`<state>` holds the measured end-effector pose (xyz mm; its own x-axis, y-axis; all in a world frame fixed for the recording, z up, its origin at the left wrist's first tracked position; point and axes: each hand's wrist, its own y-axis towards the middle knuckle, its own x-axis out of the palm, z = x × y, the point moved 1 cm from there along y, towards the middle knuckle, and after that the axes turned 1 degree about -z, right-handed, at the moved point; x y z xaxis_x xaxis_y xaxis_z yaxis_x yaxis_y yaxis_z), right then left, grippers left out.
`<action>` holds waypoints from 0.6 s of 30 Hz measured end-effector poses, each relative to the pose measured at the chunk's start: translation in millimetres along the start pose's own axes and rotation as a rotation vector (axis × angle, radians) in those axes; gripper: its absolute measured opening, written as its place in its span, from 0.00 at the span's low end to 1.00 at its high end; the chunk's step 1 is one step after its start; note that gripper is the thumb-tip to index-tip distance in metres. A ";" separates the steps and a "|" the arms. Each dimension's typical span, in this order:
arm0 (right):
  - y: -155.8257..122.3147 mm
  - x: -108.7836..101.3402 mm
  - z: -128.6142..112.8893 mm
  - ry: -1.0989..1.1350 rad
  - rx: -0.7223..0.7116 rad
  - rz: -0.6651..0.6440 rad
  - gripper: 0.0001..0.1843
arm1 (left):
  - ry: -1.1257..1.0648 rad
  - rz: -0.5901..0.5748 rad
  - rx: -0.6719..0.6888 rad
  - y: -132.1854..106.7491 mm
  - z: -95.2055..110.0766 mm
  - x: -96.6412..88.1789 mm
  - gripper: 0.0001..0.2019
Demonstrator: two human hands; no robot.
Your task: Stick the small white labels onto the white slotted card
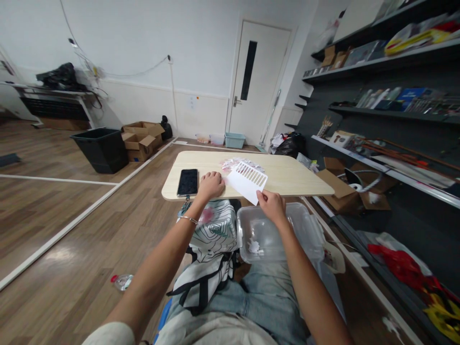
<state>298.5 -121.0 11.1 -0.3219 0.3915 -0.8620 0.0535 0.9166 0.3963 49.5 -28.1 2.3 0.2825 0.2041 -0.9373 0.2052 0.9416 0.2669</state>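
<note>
My right hand (272,205) pinches the lower right corner of a white sheet of paper (244,184). A row of slots is cut through the sheet's upper right part. My left hand (211,185) rests on the table (298,175) with its fingers curled, just left of the sheet; anything under those fingers is hidden. Behind the sheet lies a heap of small white paper pieces (230,164), some with pinkish marks. To the left of my left hand a black phone (188,182) lies flat near the table's front edge.
Below the table, a clear plastic bin (298,220) with a few paper scraps (253,246) sits under my right forearm. A patterned cloth bag (215,225) hangs between my arms. A bottle (122,281) lies on the floor at left. Shelves (359,110) line the right wall.
</note>
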 end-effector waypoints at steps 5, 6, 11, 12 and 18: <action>9.6 3.8 13.9 0.092 -0.038 -0.016 0.25 | -0.005 0.005 0.001 -0.1 -0.6 1.0 0.18; 11.8 4.7 16.8 0.117 -0.049 -0.016 0.25 | -0.005 0.006 0.001 0.0 -0.8 1.4 0.18; 19.8 7.0 31.1 0.284 -0.100 -0.029 0.25 | 0.000 0.003 0.002 0.6 -1.4 2.3 0.18; 20.7 7.0 33.5 0.319 -0.110 -0.031 0.25 | -0.001 0.002 0.001 0.7 -1.3 2.2 0.18; 23.1 6.4 42.6 0.483 -0.144 -0.059 0.28 | -0.020 0.003 -0.008 0.4 -1.0 1.6 0.18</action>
<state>338.0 -93.8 1.2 -0.7227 0.2259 -0.6532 -0.0976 0.9023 0.4200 49.1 -27.2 0.7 0.3020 0.2016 -0.9317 0.1968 0.9431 0.2679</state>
